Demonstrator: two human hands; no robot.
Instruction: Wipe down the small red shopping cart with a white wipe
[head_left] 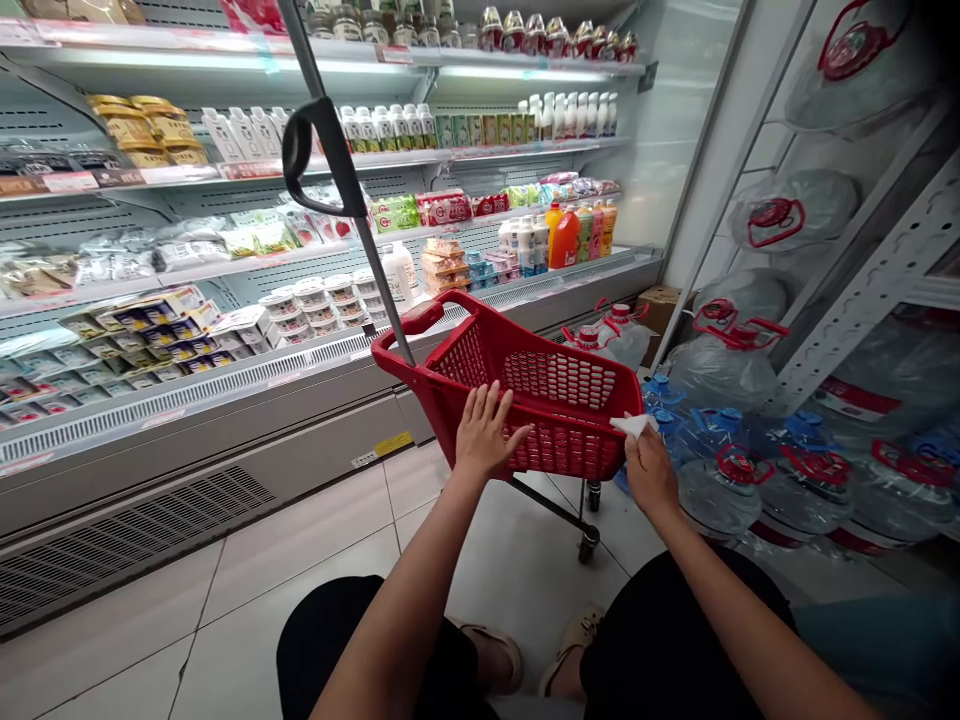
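Note:
A red plastic shopping cart [555, 447] with perforated walls stands on the floor right in front of me. My left hand [487, 432] lies against its near side by the rim, fingers spread and stretched out. At the cart's right end, my right hand [651, 468] is closed on a white tissue [634, 424], which touches the rim at that corner. Part of the tissue is hidden by my fingers. From the cart's left end rises a grey pole [379, 270] with a black loop handle [322, 160] on it. The part of the basket that shows holds nothing.
A refrigerated display [315, 390] with dairy packs and drinks runs along the back and left. Large water bottles [724, 490] with red and blue caps crowd the right, beside a white metal rack [847, 290]. Cart wheels [589, 545] rest on the tiled floor [300, 580] near my feet.

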